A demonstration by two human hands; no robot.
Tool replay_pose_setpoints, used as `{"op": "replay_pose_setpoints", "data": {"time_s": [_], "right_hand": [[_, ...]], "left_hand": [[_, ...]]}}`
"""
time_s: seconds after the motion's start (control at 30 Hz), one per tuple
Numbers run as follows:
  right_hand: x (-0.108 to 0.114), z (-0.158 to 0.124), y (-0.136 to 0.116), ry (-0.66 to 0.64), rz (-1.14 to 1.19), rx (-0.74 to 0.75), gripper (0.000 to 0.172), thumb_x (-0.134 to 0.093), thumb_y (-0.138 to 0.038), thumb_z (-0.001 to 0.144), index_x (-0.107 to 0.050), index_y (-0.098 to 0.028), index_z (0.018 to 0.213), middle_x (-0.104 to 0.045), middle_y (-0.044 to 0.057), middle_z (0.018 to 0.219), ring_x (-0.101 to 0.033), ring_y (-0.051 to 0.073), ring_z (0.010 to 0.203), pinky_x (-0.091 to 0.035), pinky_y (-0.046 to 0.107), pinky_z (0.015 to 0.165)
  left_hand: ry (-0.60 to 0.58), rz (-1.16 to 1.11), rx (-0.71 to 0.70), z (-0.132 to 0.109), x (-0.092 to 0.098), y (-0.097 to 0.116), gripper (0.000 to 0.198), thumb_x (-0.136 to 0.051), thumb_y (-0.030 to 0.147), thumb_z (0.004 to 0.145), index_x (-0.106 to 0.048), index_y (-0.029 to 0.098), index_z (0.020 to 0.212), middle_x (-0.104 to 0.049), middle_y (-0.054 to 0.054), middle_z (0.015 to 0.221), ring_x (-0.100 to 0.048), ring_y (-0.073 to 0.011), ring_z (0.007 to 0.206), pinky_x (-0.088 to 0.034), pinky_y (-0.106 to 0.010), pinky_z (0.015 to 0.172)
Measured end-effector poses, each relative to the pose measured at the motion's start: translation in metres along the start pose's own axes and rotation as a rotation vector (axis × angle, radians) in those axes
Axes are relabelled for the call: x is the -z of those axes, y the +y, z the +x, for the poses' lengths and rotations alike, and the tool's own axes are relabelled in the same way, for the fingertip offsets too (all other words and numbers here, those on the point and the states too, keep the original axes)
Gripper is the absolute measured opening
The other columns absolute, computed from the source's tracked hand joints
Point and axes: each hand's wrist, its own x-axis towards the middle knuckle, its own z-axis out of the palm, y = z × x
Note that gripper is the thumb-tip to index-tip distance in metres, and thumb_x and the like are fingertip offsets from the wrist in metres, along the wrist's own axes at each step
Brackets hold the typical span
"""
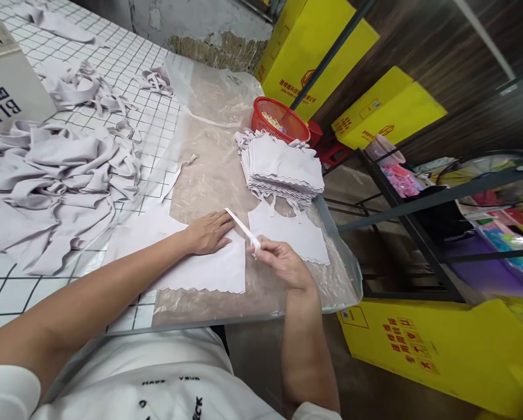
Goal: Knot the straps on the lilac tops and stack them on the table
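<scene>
My left hand [209,232] lies flat, fingers together, on a pale lilac fabric piece [200,269] with a scalloped lower edge, spread on a clear plastic sheet [213,175]. My right hand [279,261] pinches the end of a narrow white strap [240,224] that runs up-left to the fabric's top corner. A second similar piece [290,234] lies just right of it, below a neat stack of the same pieces [281,169].
A heap of loose lilac fabric [60,186] covers the gridded table [7,286] at left, beside a grey box [3,87]. A red basket [279,119] sits behind the stack. Yellow cartons [440,344] and a dark metal rack [401,221] stand right of the table edge.
</scene>
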Motion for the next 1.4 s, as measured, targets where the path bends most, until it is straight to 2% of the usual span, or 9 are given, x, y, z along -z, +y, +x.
{"op": "replay_pose_setpoints", "data": {"time_s": [0.1, 0.17, 0.27, 0.33, 0.5, 0.67, 0.8, 0.97, 1.4], "right_hand": [[-0.002, 0.032, -0.001, 0.136, 0.103, 0.079, 0.036, -0.079, -0.054, 0.069, -0.075, -0.02, 0.078, -0.046, -0.005, 0.06, -0.033, 0.007, 0.054, -0.028, 0.023, 0.05], [-0.01, 0.056, 0.0, 0.188, 0.123, 0.124, 0.036, -0.079, -0.052, 0.067, -0.073, -0.019, 0.078, -0.044, -0.005, 0.059, -0.031, 0.007, 0.053, -0.026, 0.023, 0.049], [-0.024, 0.082, 0.009, 0.181, 0.106, 0.132, 0.036, -0.078, -0.051, 0.066, -0.071, -0.017, 0.077, -0.049, -0.005, 0.061, -0.033, 0.007, 0.053, -0.027, 0.023, 0.049], [-0.032, 0.09, 0.02, 0.135, 0.09, 0.113, 0.036, -0.077, -0.051, 0.066, -0.07, -0.017, 0.075, -0.052, -0.004, 0.063, -0.035, 0.007, 0.053, -0.028, 0.023, 0.05], [-0.03, 0.088, 0.036, -0.049, 0.009, 0.064, 0.032, -0.075, -0.045, 0.069, -0.071, -0.016, 0.081, -0.054, -0.005, 0.064, -0.037, 0.007, 0.055, -0.027, 0.023, 0.051], [-0.023, 0.083, 0.035, -0.145, -0.067, 0.03, 0.03, -0.073, -0.043, 0.073, -0.071, -0.016, 0.087, -0.057, -0.003, 0.07, -0.041, 0.008, 0.057, -0.032, 0.023, 0.054], [-0.022, 0.082, 0.038, -0.205, -0.069, 0.056, 0.028, -0.074, -0.043, 0.075, -0.07, -0.017, 0.087, -0.062, -0.001, 0.078, -0.051, 0.011, 0.067, -0.04, 0.025, 0.064], [-0.023, 0.083, 0.041, -0.216, -0.059, 0.058, 0.03, -0.076, -0.045, 0.075, -0.069, -0.018, 0.086, -0.065, 0.001, 0.083, -0.057, 0.014, 0.077, -0.045, 0.028, 0.074], [-0.019, 0.076, 0.033, -0.276, -0.315, 0.069, 0.028, -0.068, -0.045, 0.083, -0.064, -0.017, 0.079, -0.056, -0.001, 0.073, -0.049, 0.013, 0.069, -0.039, 0.026, 0.066]], "left_hand": [[0.045, -0.018, -0.015, 0.002, -0.001, 0.001, 0.049, -0.045, 0.038, 0.097, -0.049, 0.011, 0.138, -0.047, -0.021, 0.146, -0.037, -0.0342, 0.142, -0.034, -0.05, 0.115], [0.062, -0.041, -0.027, 0.003, 0.003, 0.001, 0.046, -0.048, 0.036, 0.096, -0.051, 0.011, 0.134, -0.047, -0.021, 0.145, -0.038, -0.0341, 0.141, -0.036, -0.05, 0.114], [0.038, -0.1, -0.022, 0.002, 0.02, 0.0, 0.035, -0.048, 0.03, 0.095, -0.058, 0.013, 0.124, -0.053, -0.019, 0.137, -0.05, -0.0302, 0.129, -0.043, -0.045, 0.107], [-0.01, -0.117, 0.053, -0.003, 0.036, 0.001, 0.027, -0.047, 0.025, 0.094, -0.063, 0.013, 0.112, -0.061, -0.017, 0.121, -0.059, -0.0269, 0.112, -0.049, -0.04, 0.096], [-0.099, -0.138, 0.331, -0.022, 0.062, 0.013, 0.019, -0.066, 0.03, 0.082, -0.068, 0.015, 0.092, -0.066, -0.011, 0.093, -0.061, -0.0268, 0.093, -0.049, -0.036, 0.082], [-0.138, -0.223, 0.522, -0.023, 0.059, 0.028, 0.014, -0.07, 0.022, 0.074, -0.068, 0.016, 0.087, -0.068, -0.008, 0.087, -0.061, -0.0265, 0.09, -0.046, -0.034, 0.079], [-0.126, -0.29, 0.555, -0.021, 0.054, 0.03, 0.01, -0.068, 0.016, 0.072, -0.068, 0.018, 0.082, -0.068, -0.003, 0.077, -0.062, -0.0221, 0.083, -0.044, -0.029, 0.071], [-0.086, -0.345, 0.564, -0.024, 0.052, 0.029, 0.002, -0.067, 0.016, 0.074, -0.067, 0.018, 0.074, -0.069, -0.003, 0.08, -0.062, -0.0209, 0.085, -0.044, -0.03, 0.078], [-0.045, -0.488, 0.585, -0.027, 0.048, 0.026, 0.004, -0.068, 0.018, 0.075, -0.069, 0.018, 0.071, -0.073, -0.004, 0.081, -0.064, -0.024, 0.09, -0.046, -0.034, 0.082]]}}
